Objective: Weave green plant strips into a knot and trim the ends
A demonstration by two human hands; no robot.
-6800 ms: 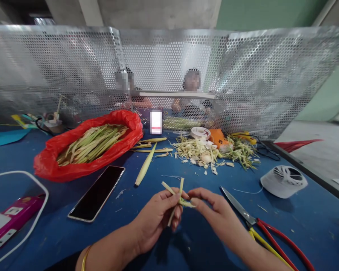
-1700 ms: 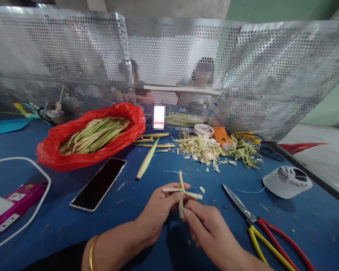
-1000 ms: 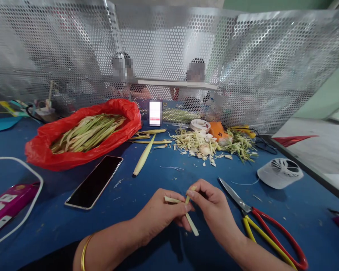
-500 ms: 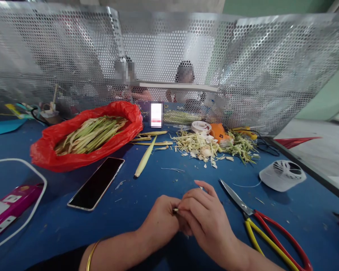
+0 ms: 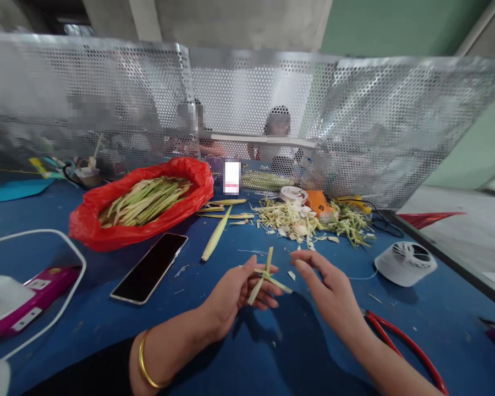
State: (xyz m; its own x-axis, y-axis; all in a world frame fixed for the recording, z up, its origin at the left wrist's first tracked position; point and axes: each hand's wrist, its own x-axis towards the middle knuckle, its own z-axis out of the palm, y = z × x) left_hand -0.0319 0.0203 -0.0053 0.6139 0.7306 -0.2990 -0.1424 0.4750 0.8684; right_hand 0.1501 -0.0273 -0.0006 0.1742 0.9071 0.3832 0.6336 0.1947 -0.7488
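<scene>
- A woven leaf cross (image 5: 265, 275), four pale green strips running out from a small knotted middle, lies on the fingers of the left hand (image 5: 233, 289)
- Those left fingers are loosely spread beneath it and bear its weight; the thumb stands up by the strip on its left, and I cannot tell whether it pinches that strip
- The right hand (image 5: 332, 283) hangs apart from the cross, to the right of it, thumb tip and forefinger tip close together; I cannot tell whether they meet, and nothing shows between them
- A small white chip (image 5: 291, 275) lies in the gap between the two hands' fingertips
- Ahead of the left fingers and a little to their left, a pale whole leaf (image 5: 215, 236) lies slanting on the blue table (image 5: 313, 352)
- Farther ahead of the right fingers spreads a heap of pale shreds (image 5: 286, 220), with a tape roll (image 5: 293, 194) and an orange packet (image 5: 318, 203) at its back edge
- To the left of the left fingers rests a dark phone (image 5: 150, 269); beyond it, a red bag (image 5: 84, 223) holds a bundle of leaf strips (image 5: 148, 201)
- Well to the right of the right fingers stands a white spool (image 5: 405, 265); nearer, a red handle (image 5: 410, 346) shows beside the right forearm
</scene>
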